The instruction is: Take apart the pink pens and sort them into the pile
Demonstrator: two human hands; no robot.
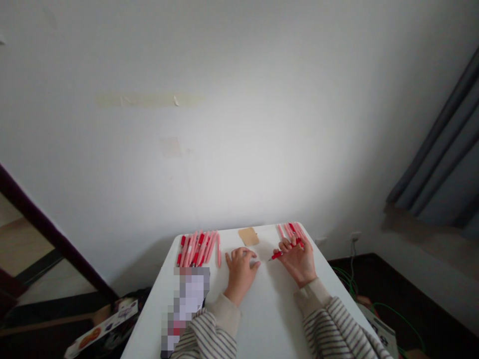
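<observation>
My right hand (300,263) is closed around a red pen (277,255), its bare tip pointing left and down over the white table (262,319). My left hand (241,269) is just above or on the tabletop, palm down. Its fingers are bent and apart, and I see nothing between them. Left of that hand lies a row of pink and red pens (194,248), with one pink pen (219,251) slightly separate. Beyond my right hand is a smaller group of pink and red pens (291,230), partly hidden by the fingers.
A tan paper piece (248,236) lies at the table's far edge. A blurred-out flat object (187,304) is by my left forearm. The wall (239,164) stands right behind the table. Green cables (346,281) run on the floor at right, and a box (101,329) is at lower left.
</observation>
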